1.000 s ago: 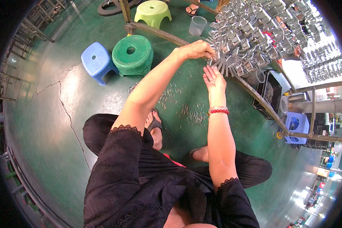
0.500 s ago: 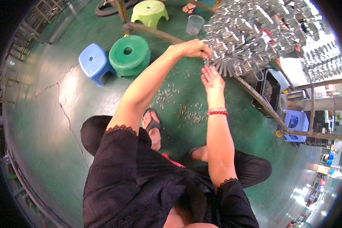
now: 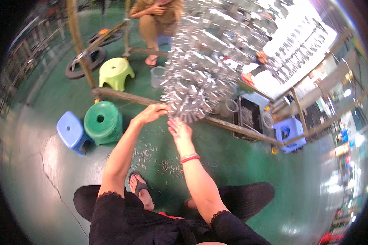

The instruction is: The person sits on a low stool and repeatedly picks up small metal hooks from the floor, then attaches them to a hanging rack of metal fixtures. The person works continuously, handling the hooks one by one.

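A dense mass of small shiny metal pieces (image 3: 200,77) hangs in front of me, blurred in part. At its lower left edge my left hand (image 3: 156,113) has thumb and fingers pinched together. Whatever they hold is too small or too blurred to name. Just below, my right hand (image 3: 180,130) is turned palm up with its fingers stretched out, close under the lowest pieces. I cannot tell whether its fingertips touch them. A red bracelet (image 3: 190,158) circles my right wrist.
A frame rail (image 3: 126,96) crosses beyond my hands. Green (image 3: 103,122), blue (image 3: 73,132) and lime (image 3: 115,73) stools stand at left. Metal scraps (image 3: 171,166) litter the floor. A black crate (image 3: 248,116) and purple stool (image 3: 289,134) are at right; another person (image 3: 153,24) sits beyond.
The view has swung upward and to the right, bringing another person's body into sight. My hands stay at the lower edge of the hanging metal pieces, in much the same pose.
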`<state>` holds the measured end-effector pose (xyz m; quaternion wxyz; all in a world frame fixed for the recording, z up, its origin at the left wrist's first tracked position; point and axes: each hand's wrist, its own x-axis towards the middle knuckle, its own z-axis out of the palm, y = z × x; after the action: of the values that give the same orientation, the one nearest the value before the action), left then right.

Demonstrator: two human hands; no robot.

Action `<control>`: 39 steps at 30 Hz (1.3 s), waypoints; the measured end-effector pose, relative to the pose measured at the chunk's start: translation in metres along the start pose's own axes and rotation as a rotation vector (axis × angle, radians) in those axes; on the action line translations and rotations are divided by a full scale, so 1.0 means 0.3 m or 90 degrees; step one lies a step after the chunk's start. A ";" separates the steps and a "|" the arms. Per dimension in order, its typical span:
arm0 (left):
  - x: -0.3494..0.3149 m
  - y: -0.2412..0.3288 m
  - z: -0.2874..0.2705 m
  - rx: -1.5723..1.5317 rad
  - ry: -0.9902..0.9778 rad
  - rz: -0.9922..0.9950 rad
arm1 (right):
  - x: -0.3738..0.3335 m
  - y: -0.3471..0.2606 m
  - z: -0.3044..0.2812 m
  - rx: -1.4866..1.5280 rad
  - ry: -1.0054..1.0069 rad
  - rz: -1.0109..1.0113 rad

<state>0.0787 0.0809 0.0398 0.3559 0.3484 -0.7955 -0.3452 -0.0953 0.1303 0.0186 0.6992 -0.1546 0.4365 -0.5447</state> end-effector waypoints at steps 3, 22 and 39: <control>0.001 -0.003 -0.010 -0.050 -0.080 -0.028 | -0.001 0.000 -0.025 -0.025 -0.008 0.016; 0.133 -0.052 -0.026 0.221 -0.173 0.003 | -0.023 -0.003 -0.006 -0.092 -0.016 0.013; -0.104 0.132 0.195 -0.072 0.376 -0.285 | -0.039 0.009 0.001 -0.077 0.015 0.016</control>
<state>0.0352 0.1441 0.0316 0.5042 0.5783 -0.5423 -0.3423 -0.0936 0.1417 0.0223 0.6904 -0.1843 0.4787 -0.5101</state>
